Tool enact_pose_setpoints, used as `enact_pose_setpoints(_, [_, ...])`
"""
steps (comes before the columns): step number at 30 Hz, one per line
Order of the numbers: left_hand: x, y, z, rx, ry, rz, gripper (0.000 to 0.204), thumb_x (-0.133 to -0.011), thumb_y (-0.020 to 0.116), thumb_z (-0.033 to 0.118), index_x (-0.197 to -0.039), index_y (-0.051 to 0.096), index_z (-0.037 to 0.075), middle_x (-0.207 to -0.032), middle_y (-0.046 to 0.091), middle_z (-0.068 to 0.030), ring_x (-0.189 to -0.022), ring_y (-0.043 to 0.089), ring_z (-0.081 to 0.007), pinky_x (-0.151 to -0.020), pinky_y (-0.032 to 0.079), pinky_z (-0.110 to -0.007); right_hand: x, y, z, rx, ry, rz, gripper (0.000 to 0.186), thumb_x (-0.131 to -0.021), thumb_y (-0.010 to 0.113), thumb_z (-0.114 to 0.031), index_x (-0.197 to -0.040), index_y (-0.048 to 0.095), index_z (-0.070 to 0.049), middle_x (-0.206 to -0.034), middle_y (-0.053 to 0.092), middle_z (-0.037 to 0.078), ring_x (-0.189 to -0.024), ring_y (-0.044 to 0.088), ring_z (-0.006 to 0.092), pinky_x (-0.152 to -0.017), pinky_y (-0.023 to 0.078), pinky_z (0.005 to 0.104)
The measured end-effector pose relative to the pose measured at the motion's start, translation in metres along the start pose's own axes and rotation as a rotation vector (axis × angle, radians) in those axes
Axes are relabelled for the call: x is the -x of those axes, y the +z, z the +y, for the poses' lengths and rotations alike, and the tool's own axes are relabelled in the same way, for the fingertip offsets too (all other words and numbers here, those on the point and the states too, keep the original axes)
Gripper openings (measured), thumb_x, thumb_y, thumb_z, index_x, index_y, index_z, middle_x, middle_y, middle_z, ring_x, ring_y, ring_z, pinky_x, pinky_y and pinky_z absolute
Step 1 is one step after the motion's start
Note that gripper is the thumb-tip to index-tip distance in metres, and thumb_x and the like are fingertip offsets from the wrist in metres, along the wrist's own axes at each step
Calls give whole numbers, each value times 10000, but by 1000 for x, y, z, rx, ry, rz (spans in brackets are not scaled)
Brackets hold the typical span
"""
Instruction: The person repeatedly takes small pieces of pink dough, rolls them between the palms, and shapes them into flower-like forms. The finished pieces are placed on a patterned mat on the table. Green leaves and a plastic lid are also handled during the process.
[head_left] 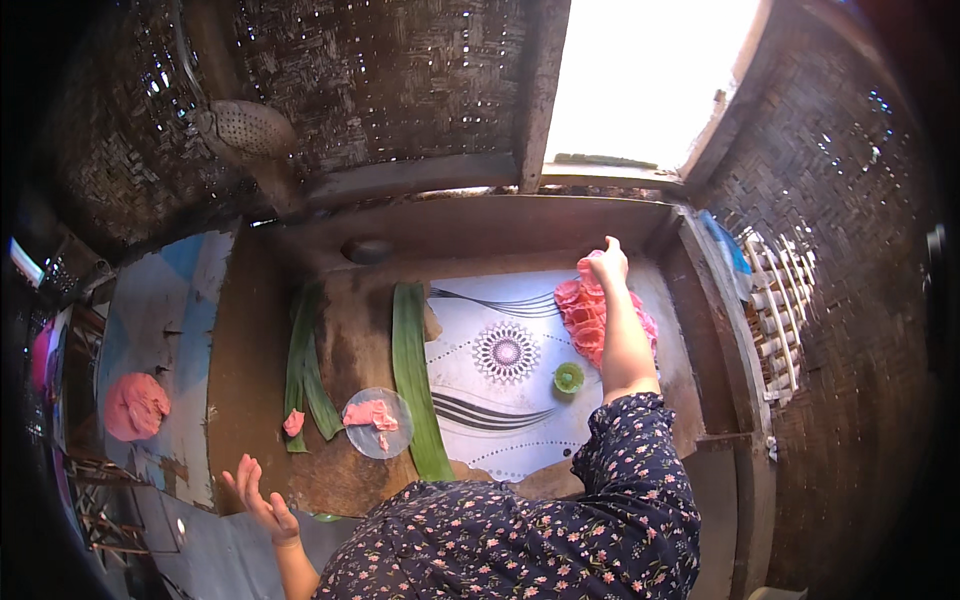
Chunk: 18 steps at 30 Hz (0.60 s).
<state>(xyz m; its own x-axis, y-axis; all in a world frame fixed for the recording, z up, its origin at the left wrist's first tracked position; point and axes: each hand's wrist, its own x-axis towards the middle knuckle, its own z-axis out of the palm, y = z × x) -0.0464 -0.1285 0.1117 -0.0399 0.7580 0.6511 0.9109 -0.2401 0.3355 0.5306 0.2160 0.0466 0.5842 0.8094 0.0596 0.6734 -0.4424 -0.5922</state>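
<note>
My right hand (609, 266) reaches to the far right of the worktop, at the back of a heap of thin, ruffled pink dough pieces (585, 315). Its fingers are bent together on one pink piece at the heap's far end, partly hidden by the hand. My left hand (262, 500) is raised off the near left edge, open and holding nothing. Between the hands lie a clear round sheet (398, 408) with flattened pink dough (370, 413) on it, and a long green leaf strip (413, 370). A small green fluted cup (568, 378) stands near my right forearm.
A patterned white sheet (480, 320) covers the right of the worktop. More leaf strips (300, 350) lie at left, with a small pink dough lump (293, 423). A large pink dough mass (137, 406) rests on the left board. Raised wooden walls (460, 228) edge the back.
</note>
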Motion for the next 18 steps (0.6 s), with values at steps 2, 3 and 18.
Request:
enact_pose_setpoints(2, [2,-1,1,-50,-46,-25,454,-860,369,298,-1190,456,-1,-1224,488,-183,-1195,433,-309,-1095,93,-526,-10,12,1,-78,51,-61,742,-628,747,-151,-1292,421,-87,-1071,619,161,-1031,584,283,-867,468,360])
enact_pose_setpoints(3, [2,-1,2,-73,-50,-36,450,-860,373,295,-1189,456,-1,-1224,489,-183,-1194,434,-309,-1096,93,-525,-13,18,2,-103,71,-91,749,-629,752,-164,-1295,419,-90,-1087,611,173,-1045,578,288,-875,465,358])
enact_pose_setpoints(18, [-17,27,11,17,-38,-56,424,-863,404,266,-1183,464,-5,-1189,519,-176,-1187,446,-311,-1088,112,-532,9,-18,35,268,-237,364,179,-696,672,-272,-703,623,-100,-962,577,88,-934,500,304,-828,419,405])
